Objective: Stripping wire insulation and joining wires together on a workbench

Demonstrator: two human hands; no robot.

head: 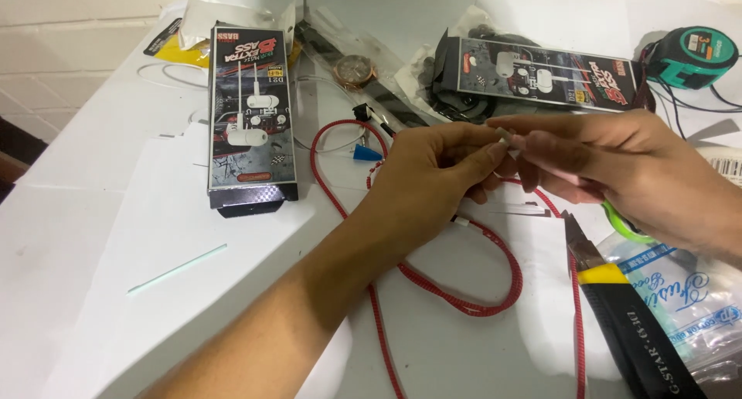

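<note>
Here, a small whitish connector piece [506,135] is pinched between the fingertips of both hands above the middle of the white table [93,213]. The left hand [429,171] is closed on it with thumb and forefinger, and the right hand [595,163] is closed on its other end from the opposite side, so the 2 hands meet at that 1 small part. What exactly is being done to the piece cannot be told, since it is mostly covered by the fingers.

A red braided cable [479,291] is spread in loose loops beneath the hands, and it appears to run up toward the pinched piece, though the join itself is hidden. Judged from this, the work on the cable end is under way and not finished: the cable is uncoiled and unpacked, and nothing has been set aside as complete.

1 earphone box [251,113] is lying flat to the left, and a 2nd earphone box [545,74] is lying behind the hands. A utility knife [618,314] with a yellow and black handle is resting near the right wrist, untouched. A wristwatch [355,69] and a green tape measure [692,55] are lying well apart at the far edge.
</note>
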